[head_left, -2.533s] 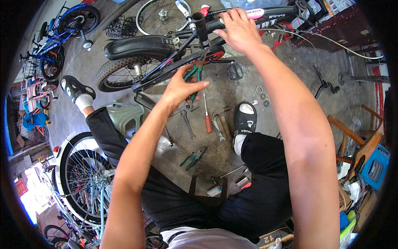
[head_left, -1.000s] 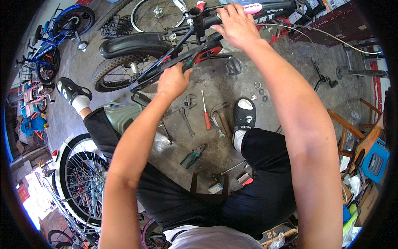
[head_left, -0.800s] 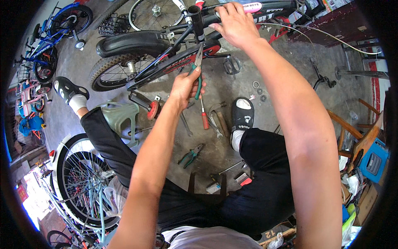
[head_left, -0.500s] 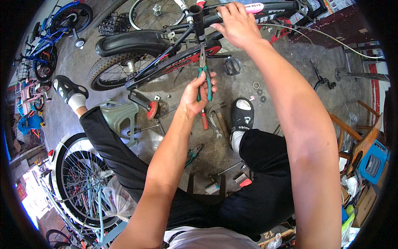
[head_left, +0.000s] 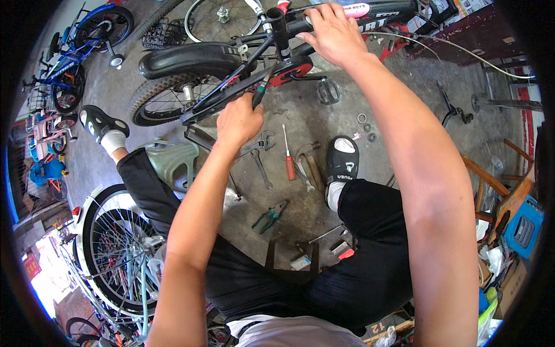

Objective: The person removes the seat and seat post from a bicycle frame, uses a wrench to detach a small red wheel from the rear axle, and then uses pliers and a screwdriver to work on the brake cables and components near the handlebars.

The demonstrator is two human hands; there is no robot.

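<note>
1. The person's left hand (head_left: 240, 118) has its fingers wrapped around metal pliers with dark green grips (head_left: 259, 96); the fingertips are turned away from me. The nose points up over the black-and-red chain cover (head_left: 286, 75); I can't tell whether it touches.
2. The right hand (head_left: 335, 36) grasps the black painted frame of the bicycle (head_left: 280, 36), fingers curled over a tube beside a pink oval label, their tips partly hidden.
3. That bicycle lies across the far side of the floor, its upper edge running close to the picture's top. A flat, clear black pedal (head_left: 328, 92) juts toward the person, with bare grey concrete (head_left: 315, 122) just below it.
4. Room for the left hand is tighter: a steel adjustable wrench (head_left: 264, 140) and a slim spanner (head_left: 261, 168) lie just below it.
5. A screwdriver with a red handle (head_left: 290, 166) and a wooden-handled hammer (head_left: 313, 169) lie side by side, the hammer near the black perforated slipper (head_left: 343, 159). Another green-gripped pair of pliers (head_left: 270, 217) rests apart, nearer the person.
6. Textures vary: knobbly rubber on the rear tyre (head_left: 140, 104), a smooth, curved black mudguard (head_left: 191, 61), and a grey-green moulded plastic stool (head_left: 173, 162) by the left leg.
</note>
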